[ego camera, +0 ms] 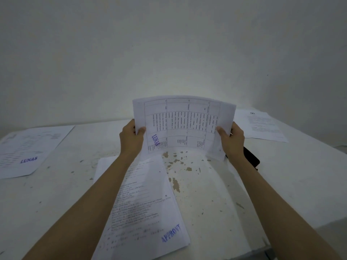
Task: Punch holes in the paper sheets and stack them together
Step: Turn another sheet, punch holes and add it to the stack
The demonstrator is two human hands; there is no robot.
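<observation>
Held sheets (pixel 185 124) centre above table (pixel 281 184), stack (pixel 146 203) below-left, puncher (pixel 251 158) right

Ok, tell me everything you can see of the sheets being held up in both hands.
The held sheets are white printed paper, more than one layer by the offset right edges. A ruled table runs sideways across the front, with a blue LUNAS stamp near the lower left. The left hand and right hand pinch the side edges, thumbs in front. The paper stands upright, bowed, above the table.
</observation>
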